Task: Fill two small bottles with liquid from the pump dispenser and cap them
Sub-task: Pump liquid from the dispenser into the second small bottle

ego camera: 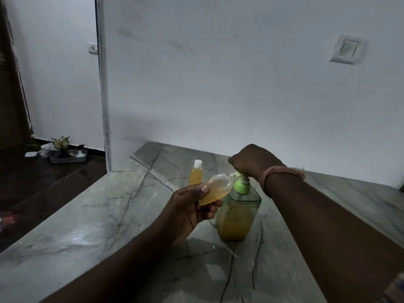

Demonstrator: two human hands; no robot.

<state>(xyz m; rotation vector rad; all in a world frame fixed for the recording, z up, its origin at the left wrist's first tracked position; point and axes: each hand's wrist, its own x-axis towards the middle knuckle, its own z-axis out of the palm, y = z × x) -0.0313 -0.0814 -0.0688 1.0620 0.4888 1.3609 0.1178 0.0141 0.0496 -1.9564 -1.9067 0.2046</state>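
Gripped in the left hand [188, 206], a small bottle [215, 191] lies tilted, its mouth up-right against the pump dispenser [238, 211] spout; the right hand [251, 162] presses the pump head. A capped bottle [196, 173] stands behind.

A domestic interior is indicated, most likely a home. A grey veined stone countertop [91, 217] is set against a plain white plastered wall [218, 73]. A wall switch plate [346, 49] is mounted at the upper right. Dark floor tiles [43, 178] and a grey tray [68, 157] of household items are seen beyond a doorway.
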